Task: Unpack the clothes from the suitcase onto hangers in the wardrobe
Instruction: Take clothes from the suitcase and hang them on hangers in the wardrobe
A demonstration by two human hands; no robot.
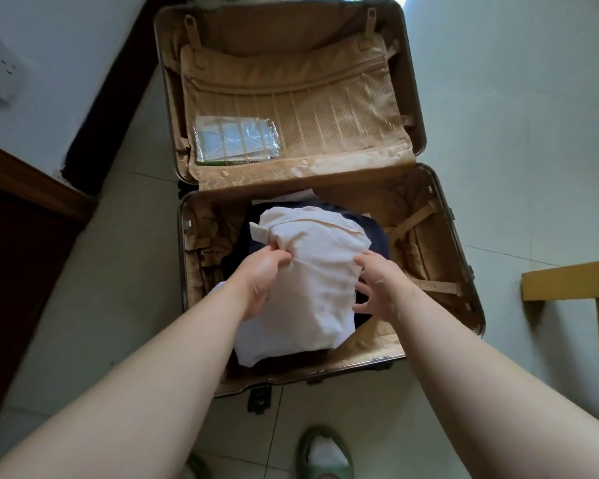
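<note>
Bare forearms reach up from the bottom of the frame. The left hand (pixel 260 281) pinches a bunched fold of the cream shirt (pixel 312 292). The right hand (pixel 377 286), fingers spread and loose, touches its right edge. That shirt lies on dark clothes (pixel 374 229) in the lower half of the open suitcase (pixel 464 271), centre frame.

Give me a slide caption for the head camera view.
Left hand grips a cream garment in the open suitcase; right hand touches its edge.
</note>
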